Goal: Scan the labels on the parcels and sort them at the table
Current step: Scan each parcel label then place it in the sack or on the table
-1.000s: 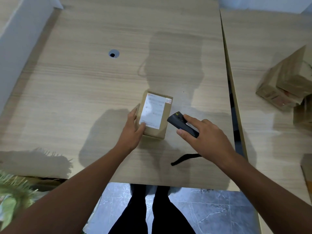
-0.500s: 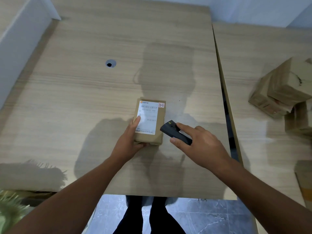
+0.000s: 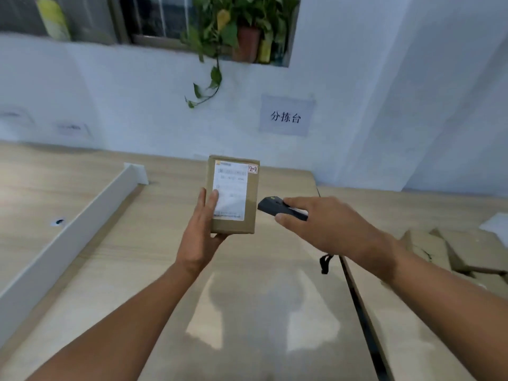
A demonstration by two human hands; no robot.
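Parcel [image 3: 252,202] label [image 3: 231,192] blurred, left hand [image 3: 199,235] overlapping it; right hand [image 3: 325,225] half-hides scanner [image 3: 270,207].

I count one parcel [image 3: 250,199] in my left grip [image 3: 199,237], with one white label [image 3: 231,193] and one small tag [image 3: 253,169] on its face. One black scanner [image 3: 270,207] is in my right grip [image 3: 327,224]. Right of that grip lies one heap of brown parcels [image 3: 428,246]; their number I cannot tell. There are two surfaces: one main tabletop [image 3: 137,270] under both grips and one side tabletop [image 3: 412,339] beneath the heap. One white divider [image 3: 68,237] stands left of my left grip.

Bare left grip [image 3: 200,235], bare right grip [image 3: 327,224], forearms [image 3: 132,312] unclothed
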